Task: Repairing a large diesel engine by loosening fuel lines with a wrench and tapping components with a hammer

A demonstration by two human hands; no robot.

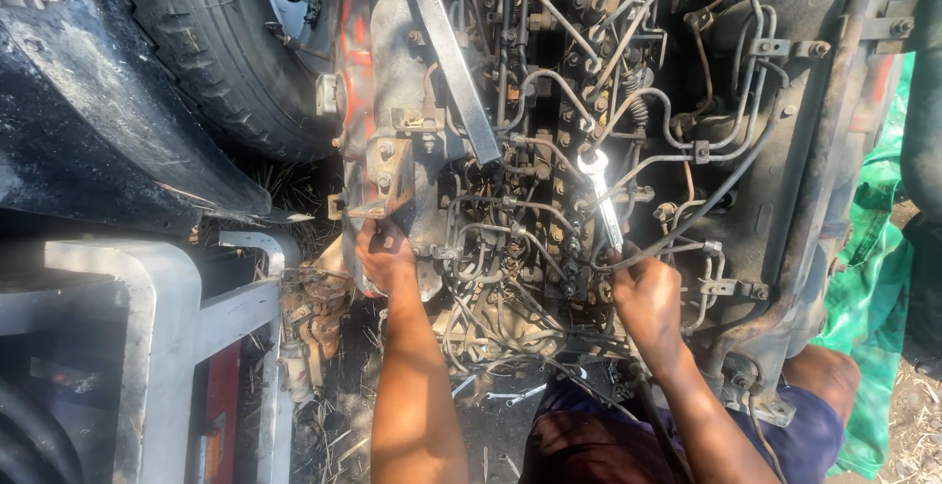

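Note:
I look down on a dirty engine (549, 150) crowded with thin metal fuel pipes and fittings. My right hand (646, 297) grips the handle of an open-ended spanner (599, 194), whose silver jaw rests among the pipes near the engine's middle. My left hand (385, 256) presses on the rusty metal housing (392, 150) at the engine's left side, fingers curled over its lower edge and holding no tool.
A large black tyre (216, 42) and mudguard (88, 121) fill the upper left. A grey metal frame (167, 317) stands at lower left. Green sheeting (873, 278) lies at the right. A rusty frame rail (824, 180) runs down the right of the engine. Loose spanners (510, 394) lie on the ground.

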